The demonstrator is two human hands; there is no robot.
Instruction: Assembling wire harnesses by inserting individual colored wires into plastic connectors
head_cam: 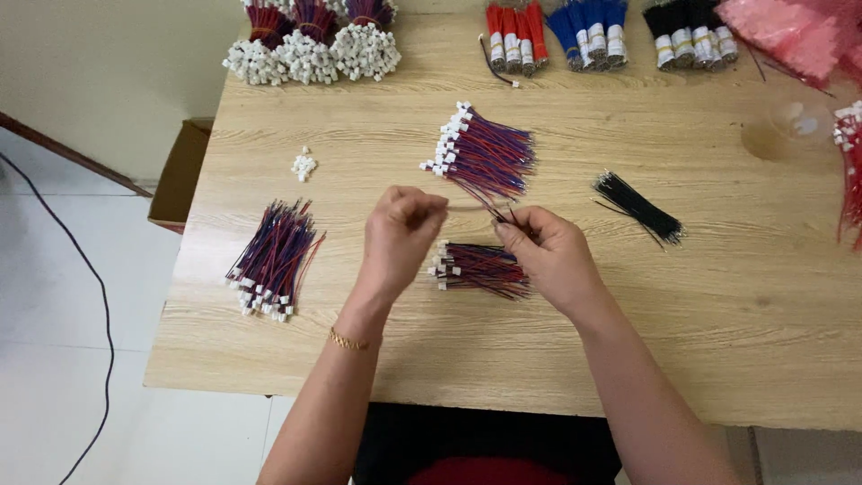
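Observation:
My left hand (401, 235) and my right hand (549, 256) are raised over the wooden table (682, 350), each pinching one end of a thin wire lead (471, 208) stretched between them. Just below my hands lies a small bundle of red and blue leads with white connectors (480, 268). A larger fanned bundle of the same leads (482, 154) rests just beyond my hands. Another pile of these leads (274, 259) lies to the left of my left hand.
A bunch of thin black wires (639, 207) lies to the right. Several loose white connectors (303, 164) sit at the left. Tied bundles of red (514, 36), blue (591, 31) and black (690, 34) wires line the far edge. A cardboard box (180, 175) stands on the floor.

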